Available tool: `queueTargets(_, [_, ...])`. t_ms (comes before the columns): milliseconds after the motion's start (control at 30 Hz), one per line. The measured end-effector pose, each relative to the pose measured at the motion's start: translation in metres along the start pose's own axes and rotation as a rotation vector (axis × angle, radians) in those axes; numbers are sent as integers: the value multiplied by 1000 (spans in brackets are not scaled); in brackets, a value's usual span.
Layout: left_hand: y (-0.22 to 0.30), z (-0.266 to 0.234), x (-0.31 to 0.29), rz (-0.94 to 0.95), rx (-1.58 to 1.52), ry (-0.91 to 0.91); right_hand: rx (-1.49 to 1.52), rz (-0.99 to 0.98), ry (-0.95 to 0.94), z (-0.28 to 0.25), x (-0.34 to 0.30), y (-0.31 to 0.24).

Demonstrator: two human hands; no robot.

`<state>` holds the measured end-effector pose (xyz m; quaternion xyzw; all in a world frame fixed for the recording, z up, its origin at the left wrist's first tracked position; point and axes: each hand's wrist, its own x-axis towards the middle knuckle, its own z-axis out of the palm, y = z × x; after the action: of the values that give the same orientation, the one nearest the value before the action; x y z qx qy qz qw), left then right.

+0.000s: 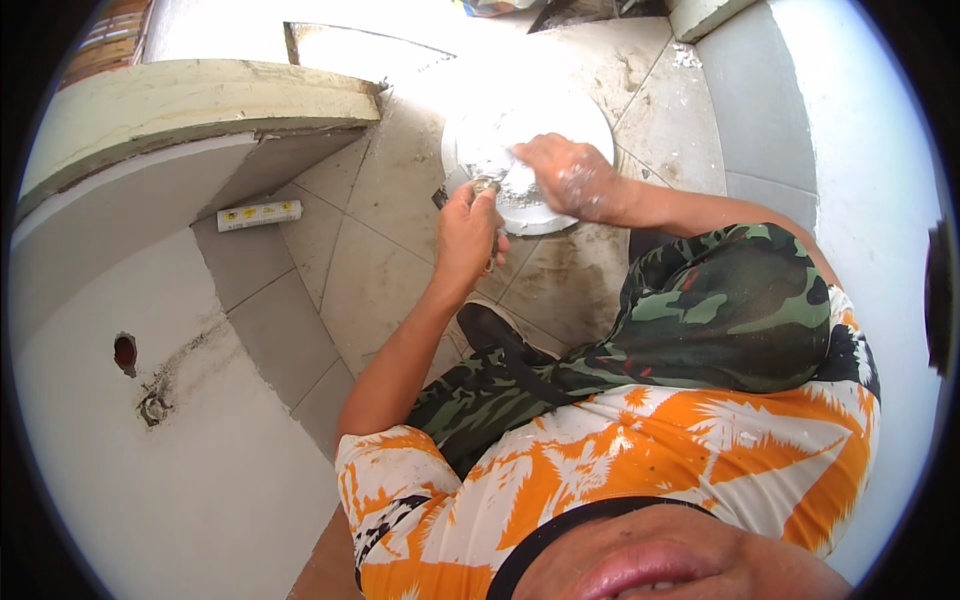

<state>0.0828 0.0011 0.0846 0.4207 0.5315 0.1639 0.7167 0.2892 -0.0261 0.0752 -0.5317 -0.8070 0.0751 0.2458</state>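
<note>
A round white tub or lid [594, 118] rests on the tiled floor in front of me, its far side washed out by glare. White paste or powder [517, 186] lies on it in lumps. My left hand [466, 235] is closed at its near left edge around a hand tool with a flat grey blade [455, 184]; a metal part shows by the fingertips, and the exact kind is unclear. Over the white material is my right hand [572, 178], its fingers bent together and its back smeared white. Whatever those fingers hold is hidden.
A white cartridge tube [259, 215] lies on the floor tiles at left, below a pale ledge [210, 100]. The left wall [130, 480] has a round hole [125, 354]. Another wall [870, 200] stands close on my right. My dark shoe [492, 330] is near the tub.
</note>
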Motion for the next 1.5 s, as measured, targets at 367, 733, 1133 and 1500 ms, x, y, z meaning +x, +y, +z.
queueTargets(367, [0,-6,-22,-43,44,66,20,148,-45,5,3,15])
queueTargets(733, [-46,-34,-20,349,1042,392,1375,1119,292,-4,14,61])
queueTargets(1133, [-37,-37,-21,320,541,272,1675,1415,285,14,17,57])
queueTargets(1500, [-69,11,-11,318,138,184,1722,1546,-7,39,-20,44])
